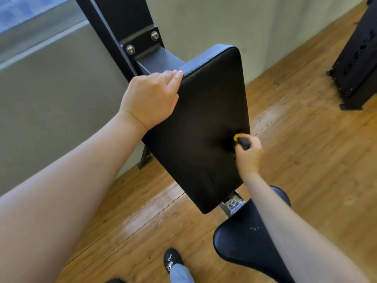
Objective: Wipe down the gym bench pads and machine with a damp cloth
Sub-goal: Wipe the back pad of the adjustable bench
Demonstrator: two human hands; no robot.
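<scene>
Wooden plank floor (295, 160) under everything, pale wall and window strip at upper left.
Black machine upright (122, 15), bolted bracket with two bolts, grey arm running to the pad.
Black back pad (204, 111), tilted, long face toward the camera, dimpled near its right edge.
Black seat pad (240, 242) below and right of it, a few pale specks on the surface (droplets or dust, cannot tell which).
Second dark machine base (355, 64) at far right, well apart.
Left hand (150, 99) gripping the back pad's upper left edge, fingers curled over the corner.
Right hand (247, 154) curled round a dark item with a yellow part (241, 139), pressed against the back pad's lower right area; blurred, so no telling whether cloth or tool.
Dark shoe (172, 260) on the floor at bottom centre.
</scene>
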